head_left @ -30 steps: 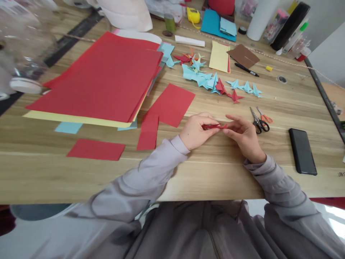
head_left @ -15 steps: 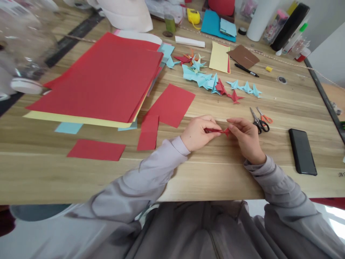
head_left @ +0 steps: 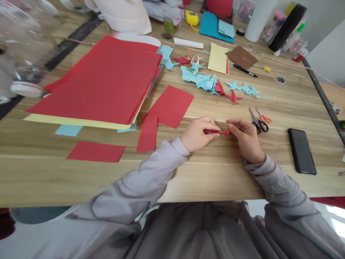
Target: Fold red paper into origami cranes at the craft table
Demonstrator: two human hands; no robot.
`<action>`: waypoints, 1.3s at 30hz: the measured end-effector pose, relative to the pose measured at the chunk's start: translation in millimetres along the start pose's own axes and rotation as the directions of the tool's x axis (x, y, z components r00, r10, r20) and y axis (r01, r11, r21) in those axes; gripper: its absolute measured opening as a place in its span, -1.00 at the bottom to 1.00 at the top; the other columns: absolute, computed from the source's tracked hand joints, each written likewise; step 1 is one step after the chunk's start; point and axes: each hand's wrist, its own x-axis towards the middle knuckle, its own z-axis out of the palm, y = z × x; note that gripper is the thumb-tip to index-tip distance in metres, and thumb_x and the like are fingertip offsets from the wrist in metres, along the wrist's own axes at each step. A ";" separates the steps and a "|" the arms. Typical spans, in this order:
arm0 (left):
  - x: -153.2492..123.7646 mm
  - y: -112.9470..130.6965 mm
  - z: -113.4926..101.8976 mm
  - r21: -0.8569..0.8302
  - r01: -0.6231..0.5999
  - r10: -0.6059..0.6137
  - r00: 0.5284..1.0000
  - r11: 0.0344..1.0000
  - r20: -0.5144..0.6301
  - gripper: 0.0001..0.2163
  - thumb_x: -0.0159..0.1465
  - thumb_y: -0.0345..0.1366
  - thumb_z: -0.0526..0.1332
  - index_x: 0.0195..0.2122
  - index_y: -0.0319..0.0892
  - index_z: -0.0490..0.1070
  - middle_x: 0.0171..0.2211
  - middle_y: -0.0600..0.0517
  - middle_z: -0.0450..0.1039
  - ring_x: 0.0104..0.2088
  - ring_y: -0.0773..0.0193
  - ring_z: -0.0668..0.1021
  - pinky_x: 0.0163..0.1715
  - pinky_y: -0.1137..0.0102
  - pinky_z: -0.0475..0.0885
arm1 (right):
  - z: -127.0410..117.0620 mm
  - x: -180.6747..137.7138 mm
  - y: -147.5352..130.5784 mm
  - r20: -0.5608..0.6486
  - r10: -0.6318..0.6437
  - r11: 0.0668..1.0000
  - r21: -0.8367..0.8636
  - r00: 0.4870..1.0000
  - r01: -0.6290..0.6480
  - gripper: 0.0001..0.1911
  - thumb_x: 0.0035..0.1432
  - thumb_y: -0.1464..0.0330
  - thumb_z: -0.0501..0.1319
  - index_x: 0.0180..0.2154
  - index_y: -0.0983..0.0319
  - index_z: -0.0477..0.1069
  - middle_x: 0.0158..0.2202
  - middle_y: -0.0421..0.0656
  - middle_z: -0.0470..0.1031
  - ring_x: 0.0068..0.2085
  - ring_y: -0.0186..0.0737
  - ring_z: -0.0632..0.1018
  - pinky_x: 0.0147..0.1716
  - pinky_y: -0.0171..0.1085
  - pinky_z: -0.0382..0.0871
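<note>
Between my hands is a small red folded paper [head_left: 225, 132], narrow on the left and spread into points at its right end. My left hand [head_left: 201, 133] pinches its left part, which the fingers partly hide. At the right end, the thumb and forefinger of my right hand [head_left: 244, 136] close on the paper's tip. Left of my hands lie a red paper square [head_left: 172, 104] and red paper strips [head_left: 147, 133]. Beyond my hands, folded red paper cranes [head_left: 234, 97] lie in line with blue paper cranes [head_left: 245, 87].
A large stack of red sheets [head_left: 107, 82] covers the left of the table. Black-handled scissors [head_left: 259, 124] and orange-handled scissors [head_left: 264, 118] lie right of my hands, then a phone [head_left: 302, 151]. At the back are a pen [head_left: 245, 70], brown paper [head_left: 242, 57] and a yellow tape measure [head_left: 192, 18].
Both hands keep their pinch on the red folded paper, with hardly any movement. The points at its right end have turned slightly. The whole view has shifted a little.
</note>
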 end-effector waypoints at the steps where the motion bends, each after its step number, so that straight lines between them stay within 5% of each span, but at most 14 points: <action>1: 0.1 -0.1 0.1 -0.001 0.000 0.000 1.000 1.000 -0.005 -0.93 0.09 -0.45 0.34 -0.40 -0.18 0.60 -0.42 0.02 0.50 -0.43 0.36 0.50 -0.38 0.43 0.41 | -0.2 0.4 0.2 -0.012 0.003 1.000 0.009 1.000 -0.003 -0.72 -0.04 0.16 0.39 -0.31 0.17 0.49 -0.56 -0.28 0.47 -0.55 -0.35 0.45 -0.50 -0.29 0.35; 6: 1.2 -2.4 1.5 -0.030 0.020 -0.022 0.997 0.999 -0.078 -0.96 0.08 -0.41 0.36 -0.41 -0.20 0.60 -0.43 0.01 0.50 -0.44 0.36 0.50 -0.41 0.43 0.42 | -1.6 1.5 1.7 -0.048 0.012 0.999 0.030 0.999 -0.011 -0.69 -0.02 0.14 0.37 -0.28 0.19 0.48 -0.54 -0.28 0.47 -0.50 -0.37 0.46 -0.47 -0.32 0.34; 15: 2.5 -6.1 2.1 -0.059 0.048 -0.059 0.978 0.997 -0.202 -0.95 0.08 -0.41 0.36 -0.40 -0.18 0.60 -0.39 0.00 0.54 -0.35 0.28 0.55 -0.29 0.34 0.48 | 0.6 -2.6 -4.7 0.130 0.030 0.991 -0.131 0.991 -0.013 -0.65 0.00 0.06 0.36 -0.48 0.23 0.49 -0.55 -0.21 0.51 -0.52 -0.35 0.44 -0.45 -0.31 0.36; 21: 3.8 -8.7 0.7 -0.068 0.081 -0.096 0.960 0.994 -0.264 -0.92 0.08 -0.39 0.38 -0.37 -0.18 0.61 -0.38 0.00 0.55 -0.35 0.28 0.55 -0.29 0.34 0.49 | -1.0 -2.9 -4.3 0.105 0.070 0.994 -0.094 0.992 -0.060 -0.66 0.00 0.10 0.36 -0.54 0.22 0.44 -0.58 -0.22 0.50 -0.55 -0.37 0.42 -0.50 -0.33 0.31; 26: 3.7 -6.8 1.8 -0.055 0.069 -0.081 0.964 0.996 -0.255 -0.93 0.07 -0.40 0.38 -0.39 -0.19 0.60 -0.40 0.01 0.54 -0.36 0.29 0.54 -0.29 0.35 0.48 | 0.1 -1.2 -1.9 0.062 0.071 0.997 -0.038 0.996 -0.069 -0.67 -0.01 0.08 0.36 -0.49 0.21 0.43 -0.57 -0.24 0.49 -0.54 -0.37 0.44 -0.51 -0.34 0.31; 31: 2.4 -2.0 2.6 -0.033 0.077 -0.082 0.982 0.996 -0.169 -0.95 0.05 -0.38 0.39 -0.43 -0.19 0.61 -0.47 0.03 0.51 -0.45 0.34 0.49 -0.41 0.39 0.42 | 2.3 -2.6 -5.2 0.146 0.038 0.993 -0.120 0.988 -0.021 -0.64 -0.01 0.06 0.36 -0.49 0.22 0.44 -0.57 -0.24 0.48 -0.53 -0.37 0.43 -0.47 -0.33 0.33; 39: 1.3 -5.5 6.2 -0.136 0.184 -0.210 0.955 0.973 -0.212 -0.66 -0.10 -0.33 0.47 -0.24 -0.23 0.61 -0.53 0.09 0.45 -0.50 0.38 0.42 -0.43 0.40 0.43 | 0.0 -1.6 -0.2 0.117 0.031 0.999 -0.011 0.993 -0.030 -0.65 -0.02 0.15 0.41 -0.31 0.20 0.38 -0.51 -0.28 0.46 -0.49 -0.38 0.45 -0.49 -0.37 0.31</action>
